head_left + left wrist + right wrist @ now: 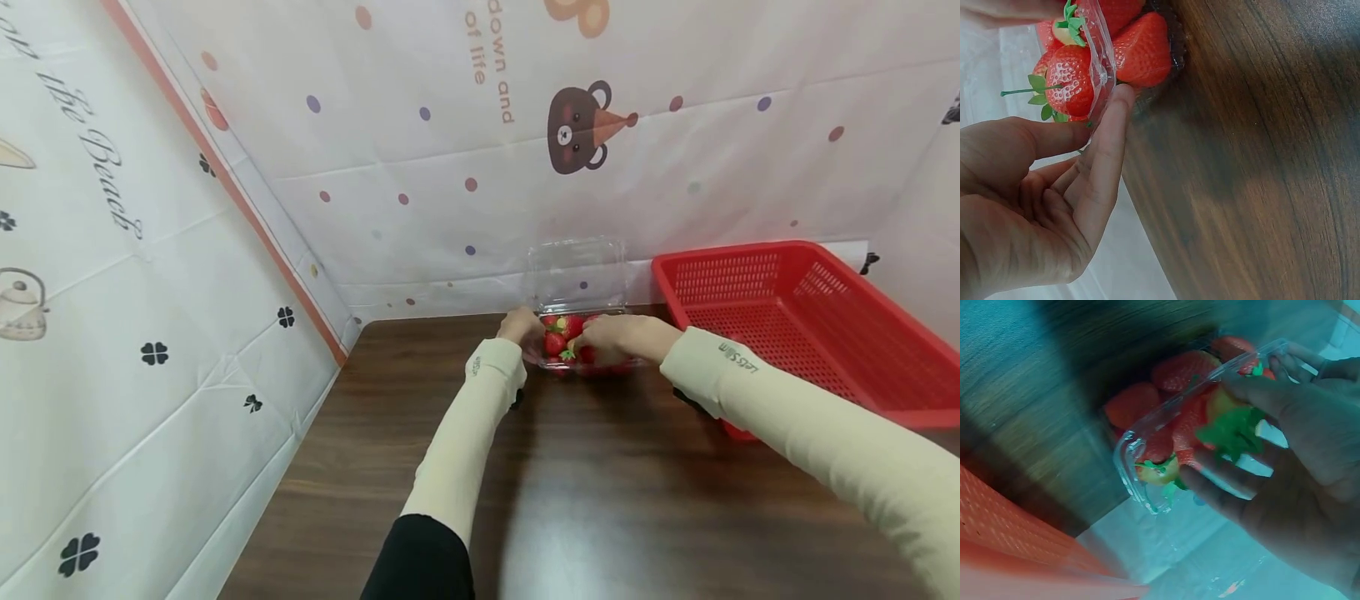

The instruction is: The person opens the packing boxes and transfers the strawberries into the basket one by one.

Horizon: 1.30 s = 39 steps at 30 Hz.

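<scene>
A clear plastic clamshell box [576,275] stands at the table's back edge, its lid raised against the wall. Several red strawberries [555,343] with green leaves fill it. My left hand [522,327] is at the box's left end; in the left wrist view its thumb and fingers pinch the clear rim [1105,72] beside a strawberry [1071,80]. Over the right part of the box is my right hand [628,335]. In the right wrist view its thumb and fingers hold a leafy strawberry [1222,405], blurred and partly covered by the thumb.
A red perforated plastic basket [765,312] stands to the right of the box, close to my right forearm. Brown wood-grain table [420,400] stretches toward me. Printed white sheets [420,167] hang behind and at the left.
</scene>
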Motion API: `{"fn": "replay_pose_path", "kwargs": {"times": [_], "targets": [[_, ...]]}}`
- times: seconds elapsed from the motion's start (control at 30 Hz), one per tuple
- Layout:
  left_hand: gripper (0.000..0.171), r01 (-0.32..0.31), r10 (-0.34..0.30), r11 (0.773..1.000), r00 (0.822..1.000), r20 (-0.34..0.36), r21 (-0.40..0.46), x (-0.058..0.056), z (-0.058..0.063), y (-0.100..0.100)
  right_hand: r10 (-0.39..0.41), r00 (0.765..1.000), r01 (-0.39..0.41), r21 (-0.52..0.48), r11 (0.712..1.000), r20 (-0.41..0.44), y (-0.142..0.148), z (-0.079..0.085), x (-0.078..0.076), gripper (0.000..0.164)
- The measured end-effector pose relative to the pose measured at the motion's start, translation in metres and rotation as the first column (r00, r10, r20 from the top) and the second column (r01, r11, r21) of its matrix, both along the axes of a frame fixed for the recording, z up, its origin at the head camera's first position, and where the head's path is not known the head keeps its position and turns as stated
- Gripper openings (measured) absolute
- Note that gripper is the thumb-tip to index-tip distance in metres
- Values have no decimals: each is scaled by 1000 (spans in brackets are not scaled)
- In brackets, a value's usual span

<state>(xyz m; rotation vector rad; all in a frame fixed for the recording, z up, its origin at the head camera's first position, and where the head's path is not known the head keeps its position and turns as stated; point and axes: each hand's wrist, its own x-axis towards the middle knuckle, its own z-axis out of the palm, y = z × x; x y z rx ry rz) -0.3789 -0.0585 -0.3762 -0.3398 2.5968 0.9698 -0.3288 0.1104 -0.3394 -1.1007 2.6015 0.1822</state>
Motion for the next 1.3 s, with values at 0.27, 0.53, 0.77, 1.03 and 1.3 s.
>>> {"fn": "replay_pose_path", "kwargs": {"times": [0.27, 0.53, 0.77, 1.03, 1.3], "targets": [[26, -17, 17, 999, 1000, 7, -36, -7, 3, -2, 46, 997, -51, -80, 996, -65, 1, 0, -7, 39], [31, -8, 10, 996, 1000, 17, -86, -15, 1, -5, 0, 999, -6, -130, 991, -50, 1, 6, -14, 52], [28, -24, 27, 993, 999, 26, -112, -20, 0, -8, 30, 994, -53, -212, 976, -110, 8, 25, -23, 53], [27, -19, 21, 999, 999, 51, -37, -6, 15, -12, -67, 962, -11, -283, 959, -264, 39, 58, -31, 51], [25, -22, 6, 989, 994, 113, 145, -22, 8, -21, -145, 966, 75, -304, 950, -215, 87, 45, -46, 46]]}}
